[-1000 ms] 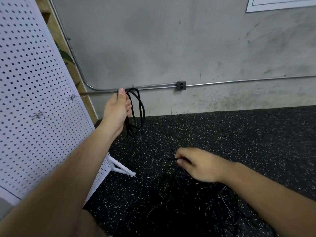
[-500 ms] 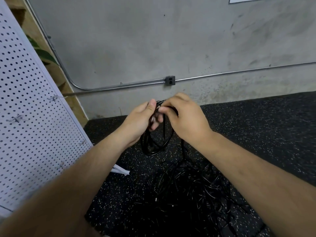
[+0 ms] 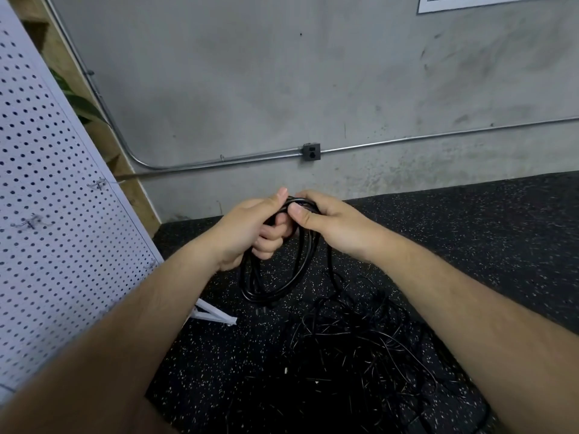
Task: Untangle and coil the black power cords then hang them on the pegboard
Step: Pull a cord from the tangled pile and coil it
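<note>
I see left hand [image 3: 250, 228] and right hand [image 3: 327, 225] both clenched on the looped black rubber power cord [image 3: 266, 297], coil hanging below them. Tangled black cord pile [image 3: 344, 355] under right forearm; white perforated pegboard [image 3: 47, 230] left of left hand.

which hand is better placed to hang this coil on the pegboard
Left, probably. The left hand grips the coil with fingers curled round its loops, and the pegboard with its hooks stands on that side. The right hand only pinches the top, near the strand trailing to the pile.
</note>
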Action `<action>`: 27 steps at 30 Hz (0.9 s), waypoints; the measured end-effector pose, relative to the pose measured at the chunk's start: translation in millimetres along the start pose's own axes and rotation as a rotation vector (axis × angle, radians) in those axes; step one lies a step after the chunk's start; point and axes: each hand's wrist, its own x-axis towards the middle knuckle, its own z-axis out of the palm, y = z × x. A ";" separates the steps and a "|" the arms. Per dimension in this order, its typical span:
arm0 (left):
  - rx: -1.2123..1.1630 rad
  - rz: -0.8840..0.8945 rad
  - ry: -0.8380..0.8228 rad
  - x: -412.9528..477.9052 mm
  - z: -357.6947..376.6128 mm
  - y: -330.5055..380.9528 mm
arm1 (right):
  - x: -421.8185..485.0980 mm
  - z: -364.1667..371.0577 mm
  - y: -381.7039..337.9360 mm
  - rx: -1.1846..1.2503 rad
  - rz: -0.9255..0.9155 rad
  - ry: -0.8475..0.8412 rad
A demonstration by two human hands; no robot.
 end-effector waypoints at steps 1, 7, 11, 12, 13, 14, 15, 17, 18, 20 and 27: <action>0.016 0.015 0.023 1.0 0.2 -1.7 | 0.8 4.9 1.4 0.081 0.031 0.029; -0.044 0.075 0.122 5.6 5.9 -14.8 | 10.9 11.6 1.6 0.099 0.075 0.357; -0.056 -0.010 0.038 0.6 8.1 -21.0 | 10.9 -6.3 -8.5 0.231 0.007 0.437; -0.014 -0.014 0.046 -0.3 11.7 -21.9 | 11.0 -8.3 -9.1 0.230 0.014 0.440; 0.084 -0.005 0.082 -0.6 15.2 -22.4 | 10.9 -9.5 -9.6 0.225 0.029 0.440; 0.224 0.023 0.151 -0.4 17.2 -22.9 | 10.6 -11.1 -8.9 0.231 0.052 0.430; 0.389 0.064 0.239 0.6 16.5 -23.7 | 9.9 -13.1 -8.9 0.251 0.073 0.405; 0.691 0.139 0.405 3.3 9.4 -24.7 | 6.0 -19.7 -13.6 0.255 0.124 0.297; 0.784 0.180 0.462 4.4 6.3 -24.7 | 3.7 -23.2 -18.1 0.175 0.158 0.238; 0.893 0.271 0.498 6.0 4.6 -24.5 | 1.1 -24.5 -23.1 -0.078 0.207 0.195; 1.057 0.189 0.506 10.5 -3.5 -29.1 | -0.3 -21.5 -8.2 -0.383 0.261 0.468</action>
